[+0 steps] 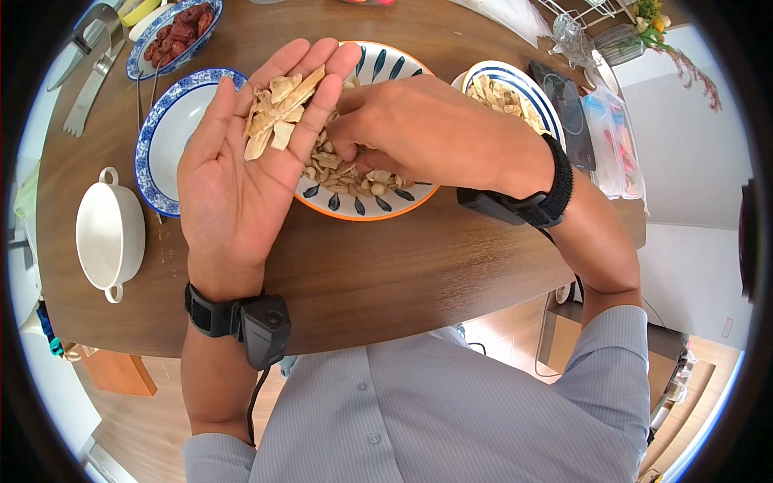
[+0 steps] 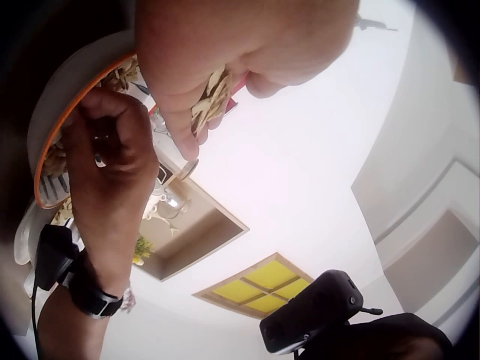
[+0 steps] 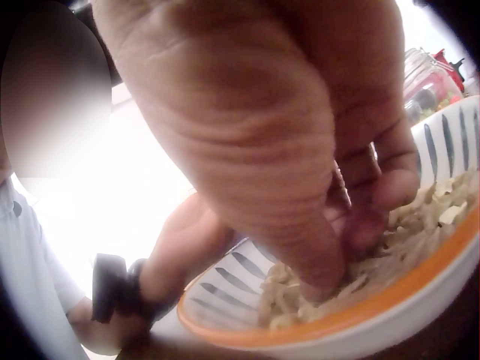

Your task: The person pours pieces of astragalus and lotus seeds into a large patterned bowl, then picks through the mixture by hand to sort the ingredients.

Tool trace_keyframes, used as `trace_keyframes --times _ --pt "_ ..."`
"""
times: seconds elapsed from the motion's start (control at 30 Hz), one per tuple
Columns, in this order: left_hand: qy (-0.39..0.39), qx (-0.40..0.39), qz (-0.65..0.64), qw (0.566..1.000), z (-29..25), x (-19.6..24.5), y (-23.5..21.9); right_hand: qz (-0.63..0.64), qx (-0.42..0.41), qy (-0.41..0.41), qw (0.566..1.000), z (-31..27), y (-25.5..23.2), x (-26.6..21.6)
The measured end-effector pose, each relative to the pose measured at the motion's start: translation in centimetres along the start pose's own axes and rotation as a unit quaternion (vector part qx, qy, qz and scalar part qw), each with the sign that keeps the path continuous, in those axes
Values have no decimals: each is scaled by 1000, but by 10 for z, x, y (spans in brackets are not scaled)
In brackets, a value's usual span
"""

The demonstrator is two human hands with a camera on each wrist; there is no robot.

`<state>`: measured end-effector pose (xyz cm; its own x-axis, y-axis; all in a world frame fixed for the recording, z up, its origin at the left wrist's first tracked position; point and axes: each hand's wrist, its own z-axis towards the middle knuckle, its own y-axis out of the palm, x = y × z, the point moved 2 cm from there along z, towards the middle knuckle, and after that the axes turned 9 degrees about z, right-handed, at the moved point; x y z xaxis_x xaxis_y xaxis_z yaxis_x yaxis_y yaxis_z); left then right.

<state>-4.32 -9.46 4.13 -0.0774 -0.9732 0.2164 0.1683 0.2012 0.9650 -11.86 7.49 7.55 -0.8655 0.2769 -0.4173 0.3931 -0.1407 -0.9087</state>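
Observation:
My left hand (image 1: 237,185) is held palm up, fingers extended, with a small pile of pale yellow dried slices (image 1: 280,109) lying across the fingers. Beside it, my right hand (image 1: 394,129) reaches down into an orange-rimmed white bowl (image 1: 360,211) with dark leaf-shaped marks. In the right wrist view, the thumb (image 3: 322,277) and curled fingers dig into beige dried pieces (image 3: 405,251) in that bowl, gripping among them. Their tips are partly buried. The left hand is above the bowl's left side, overlapping its rim in the head view.
A blue-rimmed white plate (image 1: 153,173) sits left of the bowl, with a white two-handled pot (image 1: 110,233) nearer. Red dates (image 1: 181,36) fill a blue-patterned dish behind. At right stand a striped bowl (image 1: 555,121) of dried slices, a black flat device (image 1: 564,105) and a clear plastic box (image 1: 613,141).

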Motion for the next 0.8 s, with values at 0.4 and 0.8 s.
trace_keyframes --times 0.4,0.8 --pt "1 11 15 1000 -1 -2 3 87 6 -6 996 -6 -2 1" --pt "3 18 33 999 -1 -1 5 45 -11 36 998 -5 -16 2"
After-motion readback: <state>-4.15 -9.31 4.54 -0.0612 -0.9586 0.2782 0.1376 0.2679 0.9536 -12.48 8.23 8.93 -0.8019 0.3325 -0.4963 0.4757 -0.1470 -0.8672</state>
